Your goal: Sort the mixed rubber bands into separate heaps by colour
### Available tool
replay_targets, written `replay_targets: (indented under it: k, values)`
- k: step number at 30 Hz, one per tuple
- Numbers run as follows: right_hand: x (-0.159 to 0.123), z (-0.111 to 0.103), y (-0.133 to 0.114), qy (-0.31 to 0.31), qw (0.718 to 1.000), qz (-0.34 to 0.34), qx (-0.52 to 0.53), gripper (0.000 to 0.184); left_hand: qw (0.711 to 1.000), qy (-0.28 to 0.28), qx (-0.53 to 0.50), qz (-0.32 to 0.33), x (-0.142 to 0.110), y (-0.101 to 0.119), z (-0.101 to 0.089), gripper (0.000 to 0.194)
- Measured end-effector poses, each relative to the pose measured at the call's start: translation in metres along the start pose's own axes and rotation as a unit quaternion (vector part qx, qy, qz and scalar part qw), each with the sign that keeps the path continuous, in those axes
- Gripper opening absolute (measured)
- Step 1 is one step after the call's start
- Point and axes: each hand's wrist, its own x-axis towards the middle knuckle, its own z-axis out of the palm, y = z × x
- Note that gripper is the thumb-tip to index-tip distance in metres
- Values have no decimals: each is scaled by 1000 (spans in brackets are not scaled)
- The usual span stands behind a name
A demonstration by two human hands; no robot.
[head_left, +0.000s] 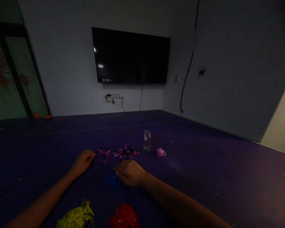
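Observation:
My left hand (84, 161) rests at the left edge of a small pile of pink and dark rubber bands (106, 153). Its fingers are pressed together; whatever lies between the tips is too small to tell. A second heap of pink and dark rubber bands (125, 153) lies just beyond my right hand (130, 172). That hand is curled over the right side of a blue rubber band pile (112, 179), fingers bent closed, and their grip is too dark to make out. Nearer me are a yellow rubber band pile (77, 216) and a red rubber band pile (123, 217).
Behind the heaps a clear open-topped bottle (147, 141) stands upright. To its right lies a pink cap with a loop (160, 152). All this is on a dark purple surface (199, 190) reaching the wall, where a television (131, 57) hangs. Small orange items (47, 117) sit far left.

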Motion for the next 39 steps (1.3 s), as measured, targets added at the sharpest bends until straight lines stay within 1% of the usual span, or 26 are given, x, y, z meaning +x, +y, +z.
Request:
replay_targets:
  k: [4,8,10,13,18,24,28,34,37,39]
  values:
    - [0,-1,0,-2,1000,-4,-3,32,999,19,-27,-18,-2,8,-4,31]
    - [0,0,1,-3,1000,-5,-6,32,998,25,-59,-23,-3,13,-7,36]
    - [0,0,1,-2,1000,-5,-7,31,998,31,-55,-29,-4,13,-8,38]
    - [0,0,1,-1,1000,-6,-6,31,999,39,-15,-24,-3,12,-9,36]
    - [0,0,1,2,1000,-7,-6,30,999,6,28,26,-2,9,-6,29]
    - [0,1,1,-6,1000,1,-12,30,998,-26,57,26,-2,12,-4,30]
    - [0,2,1,-6,1000,4,-11,30,996,-41,69,43,-2,14,-4,30]
    - [0,-1,0,-2,1000,1,-11,29,996,-18,64,57,-3,16,-5,26]
    - [0,-1,0,9,999,24,-24,28,997,12,33,65,-4,21,-8,26]
    - [0,0,1,23,998,48,-31,28,998,33,-2,59,-5,30,-11,27]
